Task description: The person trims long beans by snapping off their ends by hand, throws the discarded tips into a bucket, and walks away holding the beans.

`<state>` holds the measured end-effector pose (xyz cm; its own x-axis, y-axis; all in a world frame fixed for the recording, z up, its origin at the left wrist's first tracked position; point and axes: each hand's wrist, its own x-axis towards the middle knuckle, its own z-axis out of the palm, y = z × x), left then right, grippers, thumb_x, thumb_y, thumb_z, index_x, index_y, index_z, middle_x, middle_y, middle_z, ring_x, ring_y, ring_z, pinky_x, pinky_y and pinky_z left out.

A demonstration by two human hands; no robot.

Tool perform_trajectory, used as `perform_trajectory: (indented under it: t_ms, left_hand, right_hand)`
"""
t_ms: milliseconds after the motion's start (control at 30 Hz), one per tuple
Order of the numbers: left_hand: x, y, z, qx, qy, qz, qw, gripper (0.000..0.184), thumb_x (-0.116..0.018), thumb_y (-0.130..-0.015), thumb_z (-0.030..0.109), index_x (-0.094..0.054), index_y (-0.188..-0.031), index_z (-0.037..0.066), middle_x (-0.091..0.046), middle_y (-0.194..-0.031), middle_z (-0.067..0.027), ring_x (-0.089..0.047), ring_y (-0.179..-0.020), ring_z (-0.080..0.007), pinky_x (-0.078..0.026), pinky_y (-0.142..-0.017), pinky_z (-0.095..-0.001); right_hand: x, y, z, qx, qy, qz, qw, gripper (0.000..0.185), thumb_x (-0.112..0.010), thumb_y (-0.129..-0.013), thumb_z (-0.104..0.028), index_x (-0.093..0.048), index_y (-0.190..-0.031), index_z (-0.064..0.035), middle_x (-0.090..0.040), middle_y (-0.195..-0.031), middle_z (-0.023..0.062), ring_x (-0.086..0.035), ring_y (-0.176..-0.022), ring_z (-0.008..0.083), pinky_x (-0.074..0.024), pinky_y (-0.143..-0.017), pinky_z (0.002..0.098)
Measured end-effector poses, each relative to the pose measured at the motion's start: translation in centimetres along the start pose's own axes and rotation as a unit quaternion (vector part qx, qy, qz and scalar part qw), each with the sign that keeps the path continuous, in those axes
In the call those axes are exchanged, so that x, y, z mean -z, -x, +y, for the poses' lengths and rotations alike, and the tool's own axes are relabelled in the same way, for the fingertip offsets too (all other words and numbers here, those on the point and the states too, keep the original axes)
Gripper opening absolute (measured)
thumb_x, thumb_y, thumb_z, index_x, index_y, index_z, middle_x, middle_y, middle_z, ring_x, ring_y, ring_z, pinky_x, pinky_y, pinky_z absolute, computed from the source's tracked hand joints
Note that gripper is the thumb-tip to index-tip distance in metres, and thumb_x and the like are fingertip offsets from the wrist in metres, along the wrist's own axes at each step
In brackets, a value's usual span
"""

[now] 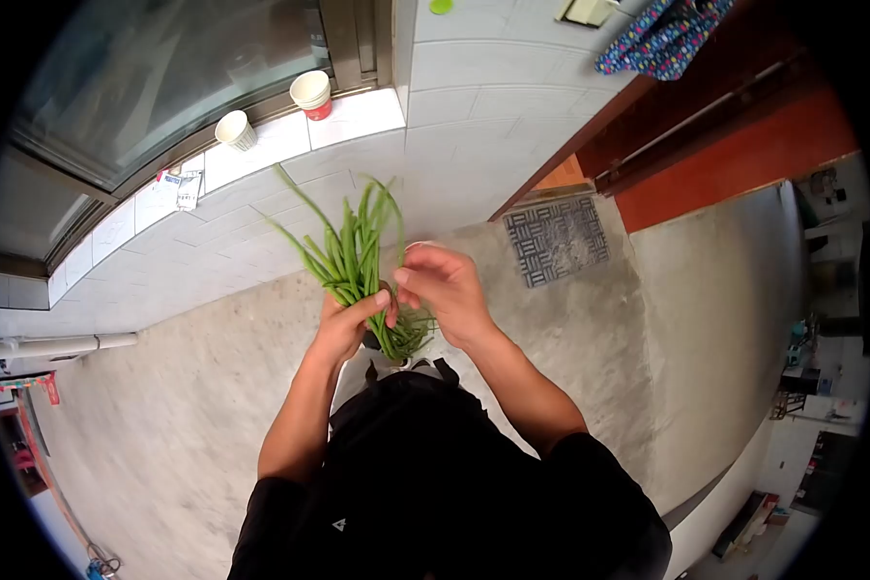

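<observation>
A bunch of long green stems is gripped by my left hand, whose thumb lies across the front of them. The stems fan out above the hand, and their thin lower ends hang below it. Just right of the bunch is my right hand, with thumb and fingertips pinched together. A thin pale strand shows at its index finger; whether the pinch holds it or a stem is too small to tell.
Paper cups and another cup stand on the tiled window sill. A patterned mat lies by the doorway at right. Colourful cloth hangs on the wall. Concrete floor spreads below.
</observation>
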<state>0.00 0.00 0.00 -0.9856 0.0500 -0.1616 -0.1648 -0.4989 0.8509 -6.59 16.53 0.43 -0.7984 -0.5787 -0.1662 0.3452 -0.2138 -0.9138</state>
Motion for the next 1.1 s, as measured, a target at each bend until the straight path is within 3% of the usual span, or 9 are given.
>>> perform_trajectory:
  t_ms: [67,100,167,300,433,567,833,1000,1100]
  left_hand:
    - [0.9,-0.6,-0.4,-0.03,-0.014,0.02,0.999,0.026,-0.068,-0.088,0.021,-0.057,-0.081,-0.001,-0.059,-0.075,-0.0131,-0.057,-0.066,-0.0203,-0.048,-0.065,-0.03]
    - [-0.7,3.4,-2.2,0.013,-0.024,0.034,0.999,0.026,-0.068,-0.088,0.021,-0.057,-0.081,-0.001,-0.059,-0.075,-0.0131,-0.057,-0.066,-0.0203,-0.048,-0.065,-0.03]
    - [0.5,2.7,-2.5,-0.029,-0.022,0.021,0.999,0.015,-0.065,-0.09,0.012,-0.058,-0.084,0.0,-0.056,-0.072,-0.0089,-0.059,-0.067,-0.0208,-0.048,-0.064,-0.0324]
    - [1.7,1.6,-2.4,-0.054,0.025,-0.036,0.998,0.021,-0.061,-0.093,0.017,-0.057,-0.081,0.0,-0.056,-0.07,-0.0109,-0.06,-0.065,-0.0214,-0.053,-0.074,-0.0371]
    - [0.7,0.2,1.8,-0.014,0.032,-0.025,0.999,0.014,-0.057,-0.098,0.014,-0.057,-0.094,0.0,-0.06,-0.075,-0.0123,-0.057,-0.057,-0.0182,-0.053,-0.063,-0.0354]
    - [2.7,-1.3,6.6,-0.065,0.013,-0.026,0.997,0.012,-0.059,-0.096,0.009,-0.059,-0.104,0.0,-0.062,-0.079,-0.0107,-0.043,-0.047,-0.009,-0.044,-0.051,-0.0268]
    - [3.1,1.6,9.1,-0.036,0.075,-0.09,0.992,0.04,-0.066,-0.09,0.004,-0.051,-0.125,-0.008,-0.061,-0.09,-0.009,-0.039,-0.044,-0.0066,-0.038,-0.048,-0.0258]
    - [5.9,1.5,10.4,-0.074,0.072,-0.035,0.994,0.014,-0.066,-0.09,0.005,-0.062,-0.1,-0.005,-0.062,-0.073,-0.0101,-0.042,-0.044,-0.0107,-0.04,-0.047,-0.0271]
    - [7.9,1.3,11.2,-0.109,0.042,-0.013,0.993,0.013,-0.067,-0.09,0.006,-0.063,-0.098,-0.004,-0.062,-0.068,-0.0084,-0.045,-0.044,-0.011,-0.041,-0.046,-0.0264]
  right_hand:
    - [0.0,-0.4,1.0,0.114,-0.038,0.043,0.992,0.007,-0.06,-0.096,-0.004,-0.064,-0.101,0.0006,-0.068,-0.092,0.0087,-0.066,-0.078,0.0163,-0.0517,-0.07,0.0272]
    - [-0.2,4.3,2.3,0.086,-0.07,0.063,0.992,0.007,-0.06,-0.096,-0.004,-0.064,-0.101,0.0006,-0.068,-0.092,0.0087,-0.066,-0.078,0.0163,-0.0517,-0.07,0.0272]
    - [-0.4,4.5,2.0,0.15,-0.135,0.07,0.977,0.006,-0.059,-0.096,-0.003,-0.063,-0.099,0.0006,-0.067,-0.092,0.0083,-0.064,-0.076,0.0162,-0.0511,-0.068,0.0273]
    - [-0.8,7.9,0.2,0.134,-0.206,0.111,0.963,0.007,-0.057,-0.096,-0.002,-0.063,-0.099,0.0002,-0.068,-0.091,0.0093,-0.063,-0.075,0.0175,-0.0505,-0.067,0.0278]
    - [-1.7,9.7,-0.7,0.18,-0.233,0.204,0.934,0.011,-0.055,-0.099,-0.006,-0.064,-0.101,-0.0002,-0.061,-0.077,0.0064,-0.053,-0.061,0.0124,-0.0431,-0.058,0.0265]
    - [-4.7,9.9,-1.5,0.202,-0.201,0.213,0.934,0.016,-0.056,-0.1,-0.012,-0.065,-0.103,0.0012,-0.049,-0.064,0.0004,-0.036,-0.052,0.0061,-0.0312,-0.051,0.0231]
    - [-11.7,5.9,0.6,0.159,-0.157,0.211,0.952,0.02,-0.057,-0.101,-0.014,-0.067,-0.098,0.0031,-0.049,-0.062,-0.0013,-0.036,-0.051,0.0059,-0.0275,-0.05,0.0226]
    - [-13.6,4.2,1.5,0.092,-0.073,0.178,0.977,0.022,-0.059,-0.1,-0.014,-0.069,-0.099,0.0056,-0.054,-0.066,0.0007,-0.04,-0.052,0.0063,-0.0292,-0.048,0.022]
    - [-13.5,3.7,1.5,0.059,-0.084,0.127,0.987,0.023,-0.06,-0.099,-0.012,-0.07,-0.1,0.0081,-0.058,-0.068,0.0031,-0.043,-0.051,0.007,-0.0307,-0.046,0.0214]
